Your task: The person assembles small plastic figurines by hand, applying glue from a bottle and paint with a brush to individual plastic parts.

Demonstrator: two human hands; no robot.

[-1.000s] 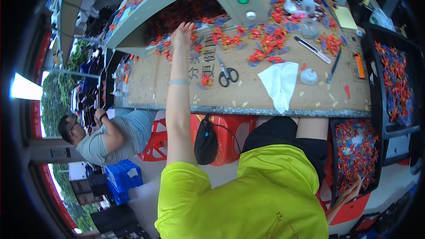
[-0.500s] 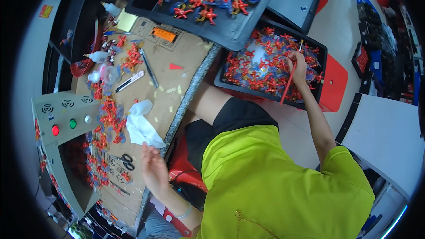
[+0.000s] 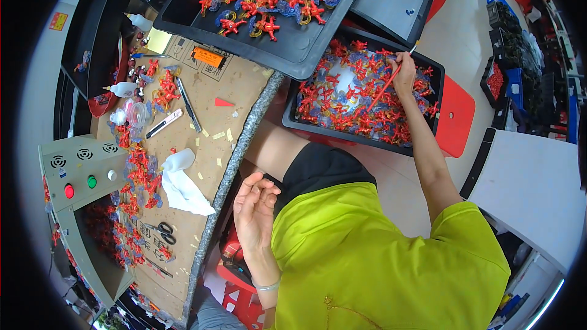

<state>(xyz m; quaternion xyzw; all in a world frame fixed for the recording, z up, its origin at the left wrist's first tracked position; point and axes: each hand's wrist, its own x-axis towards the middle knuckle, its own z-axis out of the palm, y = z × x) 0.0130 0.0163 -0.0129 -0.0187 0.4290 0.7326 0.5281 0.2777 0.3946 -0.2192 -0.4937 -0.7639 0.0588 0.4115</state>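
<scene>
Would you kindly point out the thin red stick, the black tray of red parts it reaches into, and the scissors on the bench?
thin red stick [image 3: 382, 90], head view, middle of its shaft.
black tray [image 3: 292, 109], head view, near-left rim.
scissors [image 3: 160, 231], head view, the handles.

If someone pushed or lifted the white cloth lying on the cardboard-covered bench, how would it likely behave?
The white cloth lies crumpled in soft folds, so it would probably be floppy and drape when lifted. It looks thin, so likely light. Pushed, it would probably bunch up instead of sliding whole on the rough cardboard.
</scene>
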